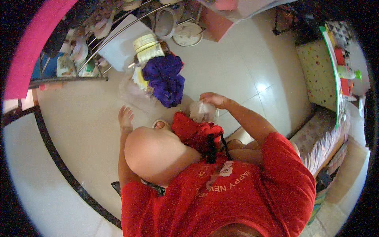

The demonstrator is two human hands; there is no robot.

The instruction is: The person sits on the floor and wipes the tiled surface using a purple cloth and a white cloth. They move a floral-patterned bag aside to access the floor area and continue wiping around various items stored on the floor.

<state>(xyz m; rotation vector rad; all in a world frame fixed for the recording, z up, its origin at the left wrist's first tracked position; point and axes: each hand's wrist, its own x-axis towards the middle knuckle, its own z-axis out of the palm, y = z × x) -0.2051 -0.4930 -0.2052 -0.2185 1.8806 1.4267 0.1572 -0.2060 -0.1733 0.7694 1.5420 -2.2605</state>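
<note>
My right hand (214, 100) is in front of me with its fingers closed on the top of a whitish, see-through item (202, 111) that looks like a crumpled plastic bag. Beside my bent knee, my left hand (125, 118) is raised with the fingers apart and nothing in it. Red cloth (192, 130) with black straps lies between my legs, just below the bag. Beyond both hands a bunched purple cloth (165, 78) rests on a heap near the floor. Clear plastic (130, 91) spreads out at that heap's left side.
Behind the purple cloth is a pale yellow lidded tub (146, 47). A metal rack (118, 29) with shoes stands at the upper left, near a round whitish lid or dish (188, 34). On the right is a box-like piece with a speckled side (318, 71), bearing a green-capped bottle (349, 73).
</note>
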